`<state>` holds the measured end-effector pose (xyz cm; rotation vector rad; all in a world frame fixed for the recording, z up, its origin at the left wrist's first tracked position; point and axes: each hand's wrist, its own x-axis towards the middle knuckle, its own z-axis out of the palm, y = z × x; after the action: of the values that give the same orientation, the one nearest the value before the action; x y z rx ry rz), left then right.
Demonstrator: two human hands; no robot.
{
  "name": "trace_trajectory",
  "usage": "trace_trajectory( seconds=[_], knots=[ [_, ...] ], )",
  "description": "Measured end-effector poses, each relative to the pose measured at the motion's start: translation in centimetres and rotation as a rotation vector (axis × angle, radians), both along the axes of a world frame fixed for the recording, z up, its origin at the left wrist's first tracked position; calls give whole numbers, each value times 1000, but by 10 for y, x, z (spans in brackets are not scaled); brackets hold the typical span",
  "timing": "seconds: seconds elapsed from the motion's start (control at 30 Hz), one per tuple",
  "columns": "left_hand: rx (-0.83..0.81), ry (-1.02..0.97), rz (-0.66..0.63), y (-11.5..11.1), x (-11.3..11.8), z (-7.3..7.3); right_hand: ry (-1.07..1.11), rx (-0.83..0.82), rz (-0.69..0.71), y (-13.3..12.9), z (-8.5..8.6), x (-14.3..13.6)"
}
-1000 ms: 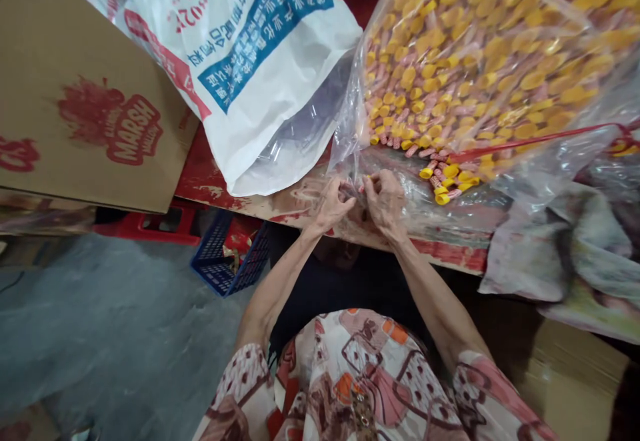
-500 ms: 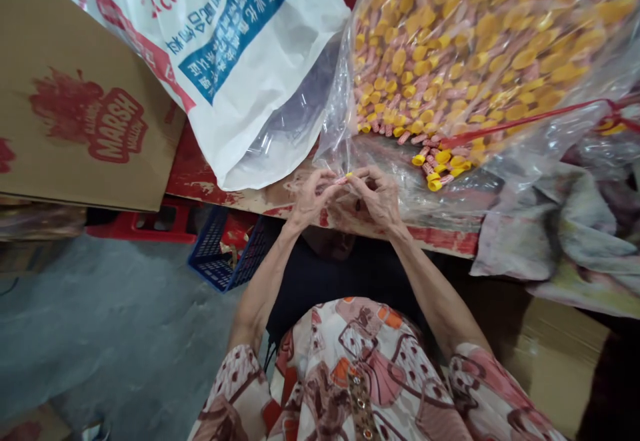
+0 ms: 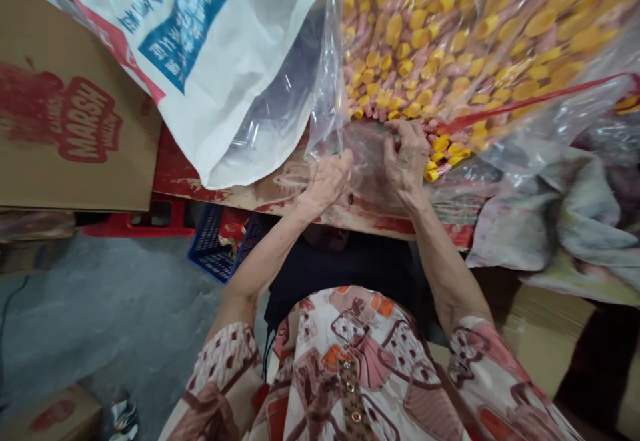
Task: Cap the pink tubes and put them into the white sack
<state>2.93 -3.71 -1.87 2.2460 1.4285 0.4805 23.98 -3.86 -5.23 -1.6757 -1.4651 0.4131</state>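
Note:
My left hand [image 3: 327, 179] is closed over the front part of the table, beside the loose edge of a clear plastic bag [image 3: 327, 117]. Its fingers are drawn together, and whatever may be in them is hidden. Farther right, my right hand [image 3: 407, 157] reaches to the bag's mouth, its thumb and bent forefinger apart. Its fingertips are close to small pink speckled tubes with yellow caps [image 3: 415, 97], which fill the bag in a large heap. A small cluster of capped tubes [image 3: 445, 154] lies just right of that hand.
A white printed sack [image 3: 240, 81] with clear plastic pieces inside lies at left. Beside it stands a cardboard box [image 3: 75, 127]. Below the worn red table edge [image 3: 185, 181] are a blue basket [image 3: 213, 247] and a red stool [image 3: 135, 224]. Grey cloth [image 3: 525, 224] hangs at right.
Both hands were together, pinching a small yellow-capped pink tube. They have separated: my right hand moved right and forward to the heap, my left stayed near the middle. The view shifted slightly.

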Motion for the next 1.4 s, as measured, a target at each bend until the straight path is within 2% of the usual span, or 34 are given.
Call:
trace_trajectory(
  seconds=[0.13, 0.23, 0.33, 0.43, 0.5, 0.63, 0.77, 0.83, 0.9, 0.93, 1.0, 1.07, 1.17, 1.27, 1.33, 1.4],
  knots=[
    [-102, 5, 47, 21, -3, 17, -153, -76, -39, 44, 9, -13],
    [-176, -106, 96, 10, -19, 30, -212, -120, 3, 56, 10, -20],
    [-66, -202, 165, -21, -36, 24, -149, -18, 3, 51, 3, -18],
    [106, -153, 186, -47, -41, 9, -54, 133, 20, 41, -4, -16],
    [158, -56, 156, -54, -38, 5, -21, 196, 47, 35, -5, -20],
    [176, 102, 74, -55, -35, 9, -21, 294, 147, 23, -8, -40],
    [215, 63, 131, -68, -44, 6, 4, 279, 210, 8, -20, -62],
    [192, -10, 82, -67, -51, 1, 33, 251, 203, 3, -28, -68],
    [143, -72, 66, -51, -57, 0, 73, 232, 177, 1, -35, -71],
    [126, -89, 113, -37, -61, 2, 94, 224, 162, 1, -36, -71],
    [131, -75, 300, -2, -67, 11, 131, 205, 143, 1, -37, -70],
    [143, 29, 468, 35, -71, 21, 169, 177, 150, 1, -34, -69],
    [100, 199, 515, 75, -74, 28, 245, 118, 185, -2, -25, -69],
    [42, 228, 470, 90, -78, 26, 294, 168, 106, -5, -18, -70],
    [8, 154, 446, 90, -85, 24, 284, 250, 22, -4, -18, -69],
    [-17, 50, 451, 85, -94, 26, 250, 260, 12, -3, -18, -67]
  ],
)
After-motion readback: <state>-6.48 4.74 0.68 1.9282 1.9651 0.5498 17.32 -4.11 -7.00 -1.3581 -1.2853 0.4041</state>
